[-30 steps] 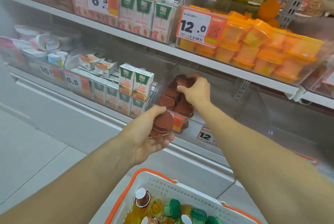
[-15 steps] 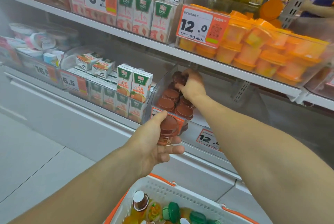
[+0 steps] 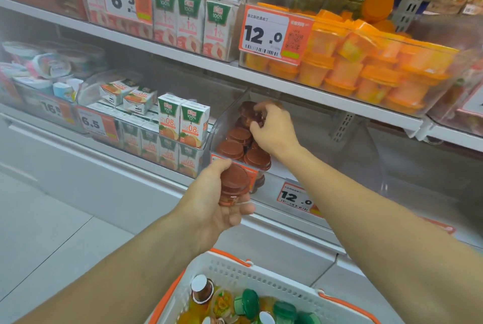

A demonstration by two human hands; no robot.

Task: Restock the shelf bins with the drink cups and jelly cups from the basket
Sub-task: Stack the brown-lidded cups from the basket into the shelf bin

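My left hand [image 3: 217, 206] holds a brown-lidded jelly cup [image 3: 234, 185] just in front of the clear shelf bin [image 3: 222, 119] on the lower shelf. Inside that bin my right hand [image 3: 274, 131] grips another brown jelly cup [image 3: 248, 113] above several brown cups [image 3: 239, 144] stacked there. At the bottom of the view, a white basket [image 3: 251, 275] with orange handles carries green-lidded cups [image 3: 249, 301], a white-capped drink cup [image 3: 201, 288] and orange jelly cups.
Juice cartons [image 3: 183, 121] fill the bin left of the brown cups. The shelf above holds a bin of orange jelly cups [image 3: 366, 72] with a 12.0 price tag [image 3: 266, 33]. Right of my forearm the lower bin looks bare. Grey floor tiles lie at left.
My right hand has moved deeper into the bin with its cup. My left hand with its cup stays in front of the bin, slightly lower in view.
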